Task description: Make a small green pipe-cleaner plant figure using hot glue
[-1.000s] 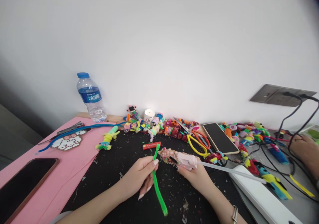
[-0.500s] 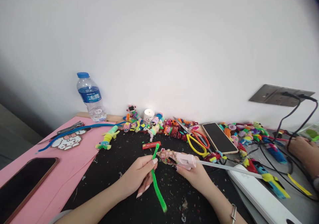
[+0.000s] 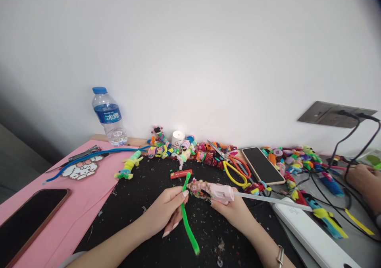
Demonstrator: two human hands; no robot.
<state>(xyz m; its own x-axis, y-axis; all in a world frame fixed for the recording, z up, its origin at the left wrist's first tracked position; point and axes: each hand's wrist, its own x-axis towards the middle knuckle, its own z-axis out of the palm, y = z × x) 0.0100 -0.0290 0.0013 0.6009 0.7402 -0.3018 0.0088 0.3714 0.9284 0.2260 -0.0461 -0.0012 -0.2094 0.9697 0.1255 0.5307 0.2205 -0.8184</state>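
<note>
My left hand [image 3: 166, 212] pinches a green pipe cleaner [image 3: 187, 220] between thumb and fingers, over the black mat [image 3: 143, 196]. The pipe cleaner runs from near the glue gun's tip down toward me. My right hand [image 3: 235, 212] is closed round a pink glue gun [image 3: 218, 191] whose nozzle end is crusted with coloured bits. The nozzle points left and almost touches the pipe cleaner's upper end. A clear glue stick [image 3: 268, 200] sticks out of the gun's back to the right.
Along the wall stand a water bottle [image 3: 108, 117], a lit candle [image 3: 177, 138], several pipe-cleaner figures [image 3: 166, 147], scissors [image 3: 235, 166] and a phone [image 3: 262, 164]. A pink sheet [image 3: 74, 204] bears another phone [image 3: 26, 224]. Another person's hand [image 3: 364, 180] rests at far right among cables.
The glue gun has shifted slightly left toward the pipe cleaner's top. The other person's hand at the right has moved a little.
</note>
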